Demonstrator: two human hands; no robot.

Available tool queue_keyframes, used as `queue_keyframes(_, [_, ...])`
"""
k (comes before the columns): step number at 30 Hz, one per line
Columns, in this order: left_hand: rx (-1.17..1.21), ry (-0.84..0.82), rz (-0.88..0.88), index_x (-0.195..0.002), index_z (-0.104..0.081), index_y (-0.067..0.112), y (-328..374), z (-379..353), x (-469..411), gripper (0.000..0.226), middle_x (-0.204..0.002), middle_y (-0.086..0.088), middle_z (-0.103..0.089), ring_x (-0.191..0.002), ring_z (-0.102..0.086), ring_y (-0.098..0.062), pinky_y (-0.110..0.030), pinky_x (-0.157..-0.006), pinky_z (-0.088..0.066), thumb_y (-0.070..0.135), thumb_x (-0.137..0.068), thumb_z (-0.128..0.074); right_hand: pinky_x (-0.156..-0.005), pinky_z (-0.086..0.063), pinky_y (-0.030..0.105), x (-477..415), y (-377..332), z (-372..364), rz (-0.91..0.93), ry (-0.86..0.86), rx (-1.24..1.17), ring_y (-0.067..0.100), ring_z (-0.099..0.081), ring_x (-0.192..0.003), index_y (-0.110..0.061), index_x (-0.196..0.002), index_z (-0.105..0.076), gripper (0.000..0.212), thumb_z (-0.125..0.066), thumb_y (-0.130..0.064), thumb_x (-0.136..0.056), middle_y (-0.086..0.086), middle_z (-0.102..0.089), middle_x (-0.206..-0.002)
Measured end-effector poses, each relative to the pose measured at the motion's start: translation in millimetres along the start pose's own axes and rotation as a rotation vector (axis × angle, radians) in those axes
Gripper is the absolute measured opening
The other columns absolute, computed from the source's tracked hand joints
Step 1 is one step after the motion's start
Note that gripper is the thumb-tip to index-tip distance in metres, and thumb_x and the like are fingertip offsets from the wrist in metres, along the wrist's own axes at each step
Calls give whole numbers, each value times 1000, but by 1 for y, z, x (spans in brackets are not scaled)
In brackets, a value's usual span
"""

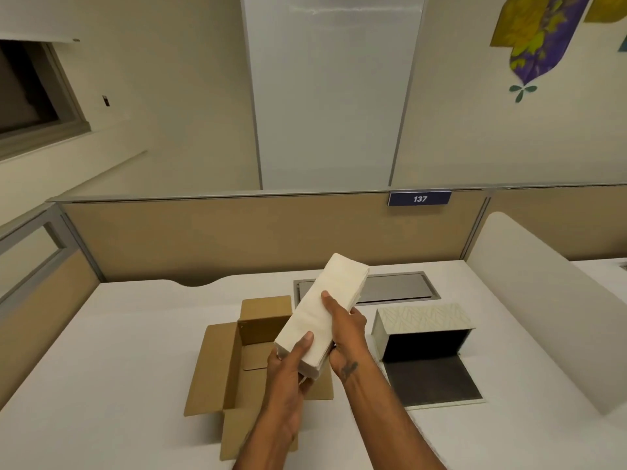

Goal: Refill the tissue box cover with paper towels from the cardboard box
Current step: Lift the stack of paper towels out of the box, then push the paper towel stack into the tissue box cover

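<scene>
From the head view, both hands grip one stack of paper towels and hold it tilted in the air above the desk. The left hand clasps its near end, the right hand its right side. The cardboard box lies open below, its visible inside looking empty. The tissue box cover sits just to the right, turned on its side, its dark interior showing no towels. Judging by this, the fetching is done; sliding the stack into the cover and setting it upright remain
</scene>
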State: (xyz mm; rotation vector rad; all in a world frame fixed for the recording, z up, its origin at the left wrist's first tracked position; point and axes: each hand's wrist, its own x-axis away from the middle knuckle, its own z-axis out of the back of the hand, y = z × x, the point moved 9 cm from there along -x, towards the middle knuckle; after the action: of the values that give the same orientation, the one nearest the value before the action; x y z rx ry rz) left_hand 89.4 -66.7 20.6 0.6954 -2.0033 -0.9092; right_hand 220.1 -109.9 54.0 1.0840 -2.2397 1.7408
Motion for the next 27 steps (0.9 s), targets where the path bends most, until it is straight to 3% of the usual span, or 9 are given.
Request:
queue_keyframes(5, [-91, -66, 1, -116, -55, 28, -14, -30, 16, 69, -113, -10, -63, -103, -61, -31, -39, -68, -60, 47, -55, -81, -70, -54, 35, 8, -21, 50, 61, 46, -77, 25, -66, -98, -16, -128, -50, 57, -75, -33, -80, 9, -68, -114])
queue_keyframes(8, [-114, -129, 30, -114, -57, 26, -21, -49, 27, 66, -113, -13, -63, -105, -60, -34, -45, -77, -61, 44, -55, -82, -76, -56, 42, 11, -27, 80, 35, 37, -174, 29, -65, -104, -17, -125, -55, 55, -74, -39, -79, 10, -68, -114])
queue_keyframes(11, [-127, -193, 90, -115, -60, 22, -32, -65, 38, 61, -114, -16, -63, -106, -60, -36, -51, -76, -60, 37, -61, -83, -81, -57, 48, 11, -36, 110, 18, 25, -286, 36, -63, -112, -17, -131, -49, 64, -75, -42, -77, 15, -66, -121])
queue_keyframes(16, [-223, -263, 153, -113, -65, 17, -44, -80, 53, 59, -112, -17, -66, -100, -64, -35, -44, -69, -60, 34, -62, -87, -96, -48, 64, 11, -53, 164, 26, 40, -343, 39, -59, -120, -16, -132, -48, 70, -77, -42, -75, 19, -62, -128])
queue_keyframes(19, [-296, -269, 173, -108, -67, 12, -46, -85, 55, 63, -104, -18, -68, -91, -66, -33, -40, -66, -59, 35, -55, -91, -94, -50, 61, 14, -64, 200, 29, 64, -333, 37, -57, -120, -21, -131, -49, 65, -77, -39, -74, 18, -62, -127])
queue_keyframes(24, [-329, -213, 200, -98, -72, 9, -50, -89, 43, 62, -79, -14, -75, -79, -67, -29, -36, -61, -59, 39, -48, -93, -101, -47, 54, 17, -79, 238, -3, -41, -227, 34, -58, -115, -24, -112, -63, 35, -73, -27, -79, 18, -61, -131])
queue_keyframes(27, [-343, -205, 194, -103, -69, 11, -57, -94, 35, 64, -92, -17, -71, -87, -64, -30, -34, -60, -58, 44, -52, -91, -98, -50, 48, 13, -83, 255, -28, -84, -133, 32, -57, -112, -21, -116, -60, 35, -71, -22, -83, 19, -61, -128])
